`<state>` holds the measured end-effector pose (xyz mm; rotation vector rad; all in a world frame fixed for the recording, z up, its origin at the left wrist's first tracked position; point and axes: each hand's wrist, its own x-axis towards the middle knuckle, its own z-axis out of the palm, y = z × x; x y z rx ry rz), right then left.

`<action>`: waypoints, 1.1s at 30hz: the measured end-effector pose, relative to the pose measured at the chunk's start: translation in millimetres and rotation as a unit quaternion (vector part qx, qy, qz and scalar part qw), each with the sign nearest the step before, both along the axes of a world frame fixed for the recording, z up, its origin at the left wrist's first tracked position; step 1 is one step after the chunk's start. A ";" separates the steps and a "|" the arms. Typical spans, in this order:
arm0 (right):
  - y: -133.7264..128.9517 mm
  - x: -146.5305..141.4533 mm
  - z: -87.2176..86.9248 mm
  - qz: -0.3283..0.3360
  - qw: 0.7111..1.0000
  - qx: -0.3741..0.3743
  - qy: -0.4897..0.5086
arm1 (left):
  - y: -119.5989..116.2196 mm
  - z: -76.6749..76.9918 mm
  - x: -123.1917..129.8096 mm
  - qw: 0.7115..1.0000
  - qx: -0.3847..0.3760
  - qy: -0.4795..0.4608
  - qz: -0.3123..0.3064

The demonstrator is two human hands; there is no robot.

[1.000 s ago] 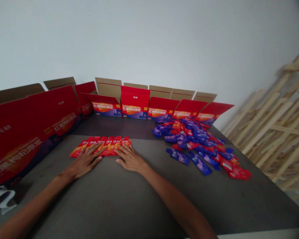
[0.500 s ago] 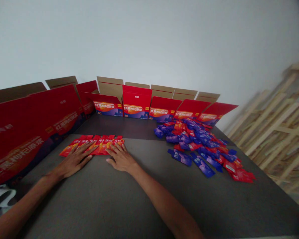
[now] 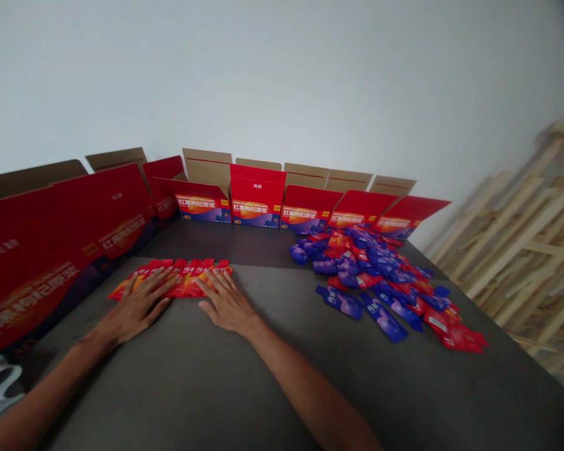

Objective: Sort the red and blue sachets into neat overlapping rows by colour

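Observation:
Several red sachets (image 3: 187, 287) lie side by side, overlapping in a row on the dark grey table (image 3: 207, 376). Across the left part of that row rests my left hand (image 3: 138, 308), palm down with fingers stretched out. My right hand (image 3: 228, 304) lies flat at the row's right end, fingers spread over the last sachets. Neither hand grips anything, and the fingers cover parts of the sachets. To the right of my hands spreads a loose pile of purple and red sachets (image 3: 366, 260), with a purple sachet (image 3: 339, 302) flat at its near edge.
Open red cartons stand along the back, one carton (image 3: 256, 203) with its front flap upright. Larger red cartons (image 3: 42, 257) line the left side. A black-and-white item (image 3: 0, 382) sits at the lower left. Wooden slats (image 3: 521, 250) lean beyond the table's right edge.
My left hand has slid slightly left along the sachet row, while my right hand stays nearly in place on its end. The camera view has shifted slightly.

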<state>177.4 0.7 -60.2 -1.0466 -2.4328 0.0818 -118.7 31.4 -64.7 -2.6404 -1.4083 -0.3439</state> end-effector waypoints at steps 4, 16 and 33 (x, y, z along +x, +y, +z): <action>-0.9 3.6 2.6 -0.007 1.000 0.000 0.016 | -5.6 -2.1 8.1 0.998 0.049 -0.010 -0.025; 28.8 99.0 14.3 -0.188 0.973 0.041 0.126 | -64.2 6.9 122.0 0.970 -0.093 -0.079 -0.210; 84.3 325.9 39.3 -0.459 0.880 -0.039 -0.117 | -71.5 5.2 164.4 0.958 -0.108 -0.107 -0.244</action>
